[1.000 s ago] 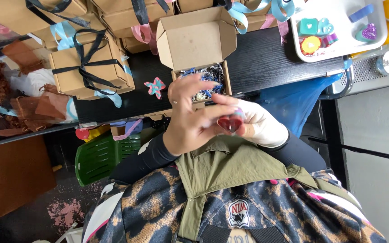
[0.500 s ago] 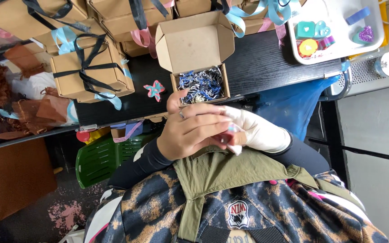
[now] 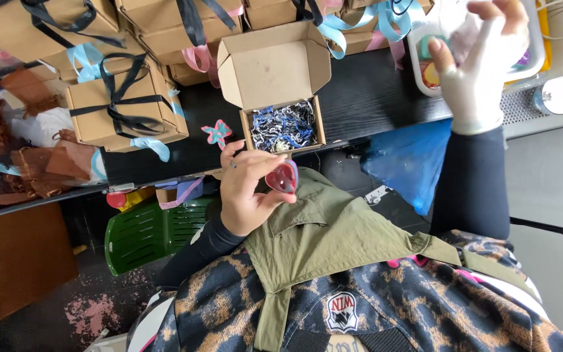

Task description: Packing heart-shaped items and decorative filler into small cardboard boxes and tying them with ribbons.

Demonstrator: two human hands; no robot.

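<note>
Heart-shaped red piece (image 3: 282, 177) sits just below the centre of the frame, pinched between the thumb and fingertips of the left hand (image 3: 250, 189), which is closed around it. It hangs just under the lower edge of the open cardboard box (image 3: 275, 85), apart from it. That box stands on the dark worktop (image 3: 366, 98) with its lid folded back toward the top of the frame, and its lower half is filled with blue, black and white paper shreds (image 3: 284, 126).

At the upper right, the right hand (image 3: 480, 65), pale and seemingly gloved, is raised with fingers spread and loosely curled over a white tray (image 3: 532, 62) that holds small coloured pieces; whether it grips anything I cannot tell. A round metal tin (image 3: 557, 95) lies to the right of the tray.

Just left of the open box a small pink and teal butterfly shape (image 3: 217, 133) lies on the worktop. Closed cardboard boxes tied with black and light blue ribbon (image 3: 122, 107) fill the upper left and top edge. Brown pouches (image 3: 40, 163) are piled at the far left. A blue plastic bag (image 3: 408, 163) hangs below the worktop's edge at right, and a green crate (image 3: 151, 231) sits on the floor at lower left.
</note>
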